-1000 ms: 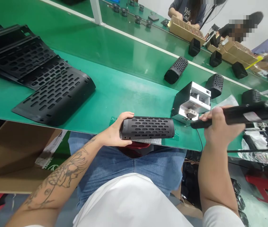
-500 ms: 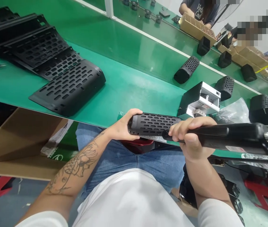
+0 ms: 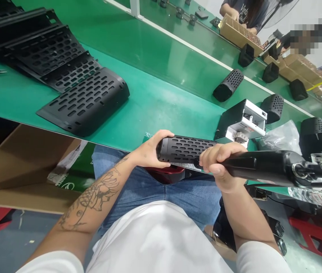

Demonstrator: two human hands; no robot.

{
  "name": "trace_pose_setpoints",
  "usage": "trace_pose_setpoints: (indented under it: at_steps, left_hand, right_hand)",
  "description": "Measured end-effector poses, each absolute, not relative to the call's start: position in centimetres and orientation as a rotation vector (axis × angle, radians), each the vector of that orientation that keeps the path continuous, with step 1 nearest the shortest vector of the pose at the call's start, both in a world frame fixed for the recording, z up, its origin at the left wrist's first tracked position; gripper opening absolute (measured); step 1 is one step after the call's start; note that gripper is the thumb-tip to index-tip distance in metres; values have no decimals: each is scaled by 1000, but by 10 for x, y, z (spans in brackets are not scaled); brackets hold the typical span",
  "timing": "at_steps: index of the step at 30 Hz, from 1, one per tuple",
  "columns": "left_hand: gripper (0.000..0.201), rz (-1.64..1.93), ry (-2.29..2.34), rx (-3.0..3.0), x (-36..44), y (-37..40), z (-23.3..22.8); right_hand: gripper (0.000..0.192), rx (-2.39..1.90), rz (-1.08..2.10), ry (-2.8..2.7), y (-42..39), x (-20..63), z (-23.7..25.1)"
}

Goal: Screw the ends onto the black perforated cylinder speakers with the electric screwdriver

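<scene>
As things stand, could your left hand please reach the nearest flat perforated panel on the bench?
Probably yes: the perforated panel lies uncovered on bare green bench, but the left hand is wrapped around the black cylinder's end.

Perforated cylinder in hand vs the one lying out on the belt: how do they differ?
The held cylinder lies level at the near edge of the bench, gripped at its end by the left hand, with the right hand bringing the electric screwdriver to its other end. The belt cylinder lies free and slanted, nothing touching it. The held one's slots read as elongated; the belt one's look smaller. Both are black, perforated and lying on their sides.
</scene>
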State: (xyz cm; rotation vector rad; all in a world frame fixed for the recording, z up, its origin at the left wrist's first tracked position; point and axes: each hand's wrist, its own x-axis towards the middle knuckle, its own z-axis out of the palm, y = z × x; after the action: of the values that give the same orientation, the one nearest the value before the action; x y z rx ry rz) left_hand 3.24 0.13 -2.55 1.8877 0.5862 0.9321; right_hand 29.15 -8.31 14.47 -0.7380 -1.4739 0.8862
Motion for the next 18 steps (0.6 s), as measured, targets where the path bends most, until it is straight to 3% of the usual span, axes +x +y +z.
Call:
trace_pose_setpoints:
  at_steps: [11,15,18]
  left_hand:
    - [112,954,582,1930,29,0,-27]
    - [108,1016,530,1980,28,-2,-28]
    - [105,1028,549,1987,28,-3,-28]
  right_hand:
    - [25,-775,872,-1483,-89,298,118]
    - [28,-752,863,-1460,-91,304,130]
    - [32,-830,545,-1269,-73,332,148]
